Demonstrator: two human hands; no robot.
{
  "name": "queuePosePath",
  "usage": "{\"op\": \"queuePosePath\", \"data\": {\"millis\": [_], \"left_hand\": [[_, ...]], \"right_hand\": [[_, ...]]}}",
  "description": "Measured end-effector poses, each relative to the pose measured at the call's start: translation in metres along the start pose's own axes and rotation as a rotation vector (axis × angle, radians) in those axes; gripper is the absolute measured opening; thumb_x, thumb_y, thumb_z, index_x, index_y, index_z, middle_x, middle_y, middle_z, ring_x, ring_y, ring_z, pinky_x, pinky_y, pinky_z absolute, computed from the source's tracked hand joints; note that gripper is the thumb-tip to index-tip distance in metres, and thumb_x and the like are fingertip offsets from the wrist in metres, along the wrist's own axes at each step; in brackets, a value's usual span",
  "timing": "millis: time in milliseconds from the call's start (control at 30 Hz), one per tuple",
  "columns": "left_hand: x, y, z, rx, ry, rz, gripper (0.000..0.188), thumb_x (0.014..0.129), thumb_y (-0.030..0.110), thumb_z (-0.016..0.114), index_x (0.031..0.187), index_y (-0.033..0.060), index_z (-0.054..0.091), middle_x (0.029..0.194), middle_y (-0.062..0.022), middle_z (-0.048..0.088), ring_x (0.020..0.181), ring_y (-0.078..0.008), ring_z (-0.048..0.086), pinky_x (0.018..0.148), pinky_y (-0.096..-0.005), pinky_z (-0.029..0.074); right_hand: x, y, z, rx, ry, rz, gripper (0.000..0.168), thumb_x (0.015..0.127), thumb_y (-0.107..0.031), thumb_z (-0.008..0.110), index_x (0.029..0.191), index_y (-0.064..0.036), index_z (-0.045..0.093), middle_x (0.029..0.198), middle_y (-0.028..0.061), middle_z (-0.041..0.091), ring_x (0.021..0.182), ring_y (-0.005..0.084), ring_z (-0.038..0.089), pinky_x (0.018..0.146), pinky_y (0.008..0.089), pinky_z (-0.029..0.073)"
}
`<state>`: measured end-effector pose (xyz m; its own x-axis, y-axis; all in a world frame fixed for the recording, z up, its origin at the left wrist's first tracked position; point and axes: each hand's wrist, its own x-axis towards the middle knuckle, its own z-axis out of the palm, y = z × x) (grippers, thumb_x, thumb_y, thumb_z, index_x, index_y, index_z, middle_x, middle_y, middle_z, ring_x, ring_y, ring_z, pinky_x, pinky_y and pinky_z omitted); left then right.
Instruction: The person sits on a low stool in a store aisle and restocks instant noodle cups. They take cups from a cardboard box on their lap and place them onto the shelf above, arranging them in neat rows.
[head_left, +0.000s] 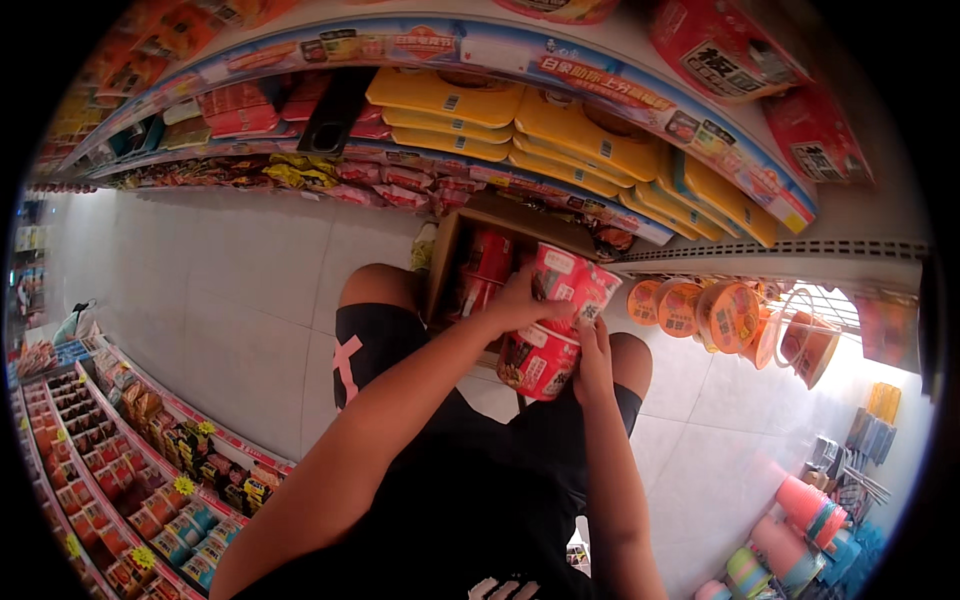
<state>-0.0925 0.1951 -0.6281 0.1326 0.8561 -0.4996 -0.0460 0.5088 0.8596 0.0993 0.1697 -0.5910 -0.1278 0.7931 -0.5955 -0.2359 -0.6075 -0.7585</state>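
Two red instant-noodle tubs are held in front of me, one above the other. My left hand (523, 304) grips the upper tub (574, 279), its thumb across the front. My right hand (595, 358) holds the right side of the lower tub (536, 364), with its fingertips reaching the upper tub's base. Just beyond my hands, an open cardboard box (529, 223) stands on the floor between my knees. More red tubs (485, 253) sit in its left part; my hands and the held tubs hide much of the rest.
A store shelf with yellow packs (450, 97) and a printed edge strip (495, 56) curves ahead. A black phone-like object (337, 112) rests there. Orange-lidded tubs (727, 315) hang at right. Stocked shelves (142, 465) fill the lower left; stacked plastic cups (810, 510) stand lower right.
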Motion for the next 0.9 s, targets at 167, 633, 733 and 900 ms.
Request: {"op": "queuePosePath", "data": {"millis": [167,633,733,900], "left_hand": [[0.047,-0.037,-0.020,-0.078,0.070,-0.147,0.091,0.077,0.037,0.089,0.146,0.0031,0.041,0.135,-0.0136,0.061,0.121,-0.0217,0.062,0.102,-0.0368,0.050],[0.072,-0.071,-0.026,-0.156,0.099,-0.300,0.081,0.082,0.043,0.084,0.144,0.0030,0.050,0.129,-0.0135,0.066,0.112,-0.0236,0.067,0.098,-0.0374,0.052],[0.075,-0.077,-0.023,0.002,0.131,-0.357,0.069,0.087,0.046,0.077,0.136,0.0011,0.058,0.118,-0.0165,0.071,0.104,-0.0286,0.070,0.093,-0.0409,0.054],[0.081,-0.118,-0.019,0.650,0.361,-0.283,0.050,0.096,0.047,0.063,0.111,-0.0004,0.065,0.109,-0.0251,0.070,0.094,-0.0424,0.069,0.083,-0.0526,0.054]], "right_hand": [[0.061,0.026,0.007,0.024,0.070,0.170,0.046,0.102,-0.033,0.062,0.134,-0.002,0.053,0.120,0.0107,0.064,0.104,0.0198,0.066,0.090,0.0339,0.055],[0.096,0.088,-0.004,-0.845,0.242,-0.190,0.074,0.101,-0.039,0.061,0.156,0.001,0.030,0.155,0.0322,0.033,0.140,0.0438,0.042,0.115,0.0442,0.037],[0.083,0.102,0.004,-1.046,0.193,-0.243,0.084,0.096,-0.039,0.068,0.159,-0.004,0.024,0.161,0.0354,0.017,0.143,0.0534,0.034,0.115,0.0505,0.038],[0.088,0.095,0.009,-1.195,0.125,-0.117,0.095,0.090,-0.043,0.075,0.161,-0.012,0.019,0.161,0.0352,0.017,0.139,0.0542,0.041,0.108,0.0522,0.045]]}}
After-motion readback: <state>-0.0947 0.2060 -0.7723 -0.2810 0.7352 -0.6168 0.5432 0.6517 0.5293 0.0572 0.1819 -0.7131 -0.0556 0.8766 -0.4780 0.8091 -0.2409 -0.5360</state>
